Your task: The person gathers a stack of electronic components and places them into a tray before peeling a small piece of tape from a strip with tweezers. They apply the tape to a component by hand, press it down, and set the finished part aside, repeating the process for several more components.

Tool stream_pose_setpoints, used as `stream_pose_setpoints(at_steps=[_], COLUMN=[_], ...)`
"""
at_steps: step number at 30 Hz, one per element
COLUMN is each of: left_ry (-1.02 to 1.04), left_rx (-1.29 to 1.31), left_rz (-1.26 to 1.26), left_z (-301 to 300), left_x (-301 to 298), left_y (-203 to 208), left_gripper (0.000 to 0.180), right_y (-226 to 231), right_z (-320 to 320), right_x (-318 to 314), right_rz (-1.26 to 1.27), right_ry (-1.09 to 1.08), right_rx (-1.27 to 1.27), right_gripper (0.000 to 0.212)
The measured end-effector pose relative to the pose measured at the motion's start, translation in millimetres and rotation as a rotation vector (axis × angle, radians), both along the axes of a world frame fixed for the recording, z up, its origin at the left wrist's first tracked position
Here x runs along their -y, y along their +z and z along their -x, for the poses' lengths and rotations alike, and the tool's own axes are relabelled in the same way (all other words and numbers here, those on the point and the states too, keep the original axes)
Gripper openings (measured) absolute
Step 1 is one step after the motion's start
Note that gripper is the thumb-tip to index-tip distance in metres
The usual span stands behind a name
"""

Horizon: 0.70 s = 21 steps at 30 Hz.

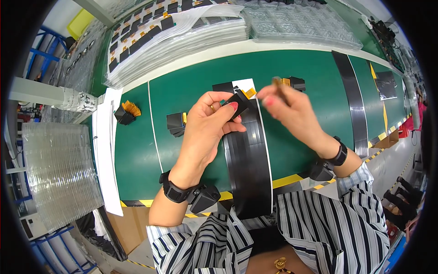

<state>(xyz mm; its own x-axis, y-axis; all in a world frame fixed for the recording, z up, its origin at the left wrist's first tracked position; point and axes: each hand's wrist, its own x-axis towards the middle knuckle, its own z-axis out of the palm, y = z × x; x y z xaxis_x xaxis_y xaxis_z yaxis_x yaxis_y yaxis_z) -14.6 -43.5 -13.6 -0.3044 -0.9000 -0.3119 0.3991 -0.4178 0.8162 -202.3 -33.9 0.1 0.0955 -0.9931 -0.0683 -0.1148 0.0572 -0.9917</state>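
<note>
My left hand [207, 121] pinches a small flat black display module [236, 104] between thumb and fingers. An orange ribbon cable [250, 92] sticks out from the module's upper right end. Just right of it, my right hand [292, 109] is raised, blurred by motion, with thumb and fingers drawn together. Something thin and brownish shows at its fingertips, too smeared to name. Beneath the hands lies a long strip of black film pieces [248, 160] with a white edge, running toward me over the table's near edge.
Small piles of black modules with orange cables lie on the green table [196, 68]: a left pile [125, 114], a middle pile [175, 124] and a right pile [295, 84]. Behind stand stacked module sheets [182, 43] and clear trays [301, 27]. Another black strip [352, 100] crosses at right.
</note>
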Motion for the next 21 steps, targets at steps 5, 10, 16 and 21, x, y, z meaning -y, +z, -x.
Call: stream_pose_setpoints(at_steps=[5, 10, 16, 21], left_ry=[0.021, 0.039, 0.012, 0.028], left_rx=[0.013, 0.056, 0.267, 0.278], left_rz=[0.032, 0.043, 0.168, 0.120], left_z=[7.2, 7.5, 13.1, 14.5], left_x=[-1.8, -2.1, -4.3, -1.5], left_y=[0.7, -1.9, -10.4, -15.1], left_gripper=[0.013, 0.012, 0.010, 0.010], right_y=[-11.3, -13.6, -5.8, 6.9], right_z=[-0.3, -0.8, -1.8, -3.6], right_x=[-1.0, -1.7, -5.8, -6.6], right_rz=[-0.072, -0.008, 0.055, 0.120], right_ry=[0.160, 0.155, 0.131, 0.063], right_rx=[-0.060, -0.042, -0.108, -0.063], right_gripper=[0.012, 0.011, 0.010, 0.010])
